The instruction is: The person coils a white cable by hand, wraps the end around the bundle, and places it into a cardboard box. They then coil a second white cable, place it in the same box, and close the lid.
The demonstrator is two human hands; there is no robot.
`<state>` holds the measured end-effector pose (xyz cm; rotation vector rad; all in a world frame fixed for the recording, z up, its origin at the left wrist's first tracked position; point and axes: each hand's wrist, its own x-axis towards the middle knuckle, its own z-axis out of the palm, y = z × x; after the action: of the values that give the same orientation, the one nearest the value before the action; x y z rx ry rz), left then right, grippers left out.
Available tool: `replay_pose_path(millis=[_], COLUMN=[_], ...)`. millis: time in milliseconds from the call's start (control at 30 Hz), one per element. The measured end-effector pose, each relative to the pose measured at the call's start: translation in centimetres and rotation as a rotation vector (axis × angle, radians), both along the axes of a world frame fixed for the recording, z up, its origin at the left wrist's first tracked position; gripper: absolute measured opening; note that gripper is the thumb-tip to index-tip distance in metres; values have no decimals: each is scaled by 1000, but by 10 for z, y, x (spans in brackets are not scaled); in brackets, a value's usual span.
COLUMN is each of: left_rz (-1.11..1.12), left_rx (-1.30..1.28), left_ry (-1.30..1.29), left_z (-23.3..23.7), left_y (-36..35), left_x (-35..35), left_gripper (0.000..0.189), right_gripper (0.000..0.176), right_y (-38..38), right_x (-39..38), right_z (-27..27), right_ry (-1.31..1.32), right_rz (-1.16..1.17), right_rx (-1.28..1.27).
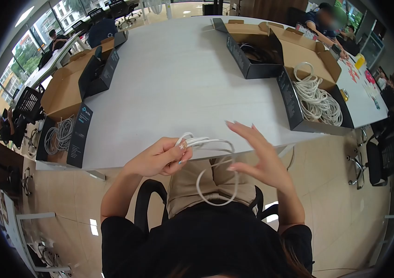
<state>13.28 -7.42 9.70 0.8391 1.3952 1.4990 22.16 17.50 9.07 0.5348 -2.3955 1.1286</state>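
Observation:
A white cable [215,141] is gathered in loose loops in front of me, over the table's near edge and my lap. My left hand [162,156] is closed around one end of the loops, thumb pressed on top. One loop hangs down below the rest, over my lap. On the other side, my right hand [259,157] has its fingers and thumb spread apart, close beside the loops and not gripping them. To the right, an open box [294,109] is filled with coiled white cables [315,99].
On the white table [169,83], an open box [79,139] at left holds a grey-white cable coil [59,135]. Behind it stands another box [103,74]. A further box [257,69] holds dark cables [252,52]. A person [324,28] works at the far right.

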Motion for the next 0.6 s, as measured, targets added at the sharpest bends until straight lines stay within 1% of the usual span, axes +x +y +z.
replay_pose_path(millis=[33, 67, 100, 167, 200, 267, 300, 367, 400, 467, 500, 567, 600], left_rz=[-45, -90, -115, -161, -162, -158, -176, -206, -157, -56, 61, 301, 304], left_rx=[58, 116, 200, 369, 444, 597, 734, 1006, 1086, 1251, 1270, 1298, 1251], left_ry=[-31, -63, -150, -326, -435, -656, -718, -848, -811, -724, -693, -625, -411], left_z=[-3, -5, -5, -5, -5, -5, -2, 9, 15, 30, 36, 44, 35], left_y=[4, 8, 10, 15, 18, 23, 26, 30, 29, 26, 29, 35, 36], left_x=[-1, -1, 1, 6, 8, 12, 12, 14, 12, 5, 3, -2, -12], left_gripper=[31, 36, 37, 39, 39, 39, 39, 38, 36, 32, 31, 30, 26], right_gripper=[41, 42, 44, 47, 47, 45, 44, 42, 40, 36, 34, 23, 19], right_y=[-7, -10, -13, -15, -23, -27, -28, -30, -30, -27, -26, -27, -28], right_x=[-5, -9, -13, -22, -23, -13, -9, -9, -9, -5, -2, -1, 2], right_z=[-4, -12, -20, -39, -42, -35, -34, -46, -54, -66, -73, -89, -94], right_ry=[36, 11, -14, -180, -145, -359, -468, -421, -396, -325, -290, -117, -30], right_rz=[-38, -21, -5, 143, 73, 20, -7, -88, -130, -135, -133, -85, -59], right_rx=[77, 49, 20, -245, -321, -444, -508, -544, -561, -452, -396, -228, -144])
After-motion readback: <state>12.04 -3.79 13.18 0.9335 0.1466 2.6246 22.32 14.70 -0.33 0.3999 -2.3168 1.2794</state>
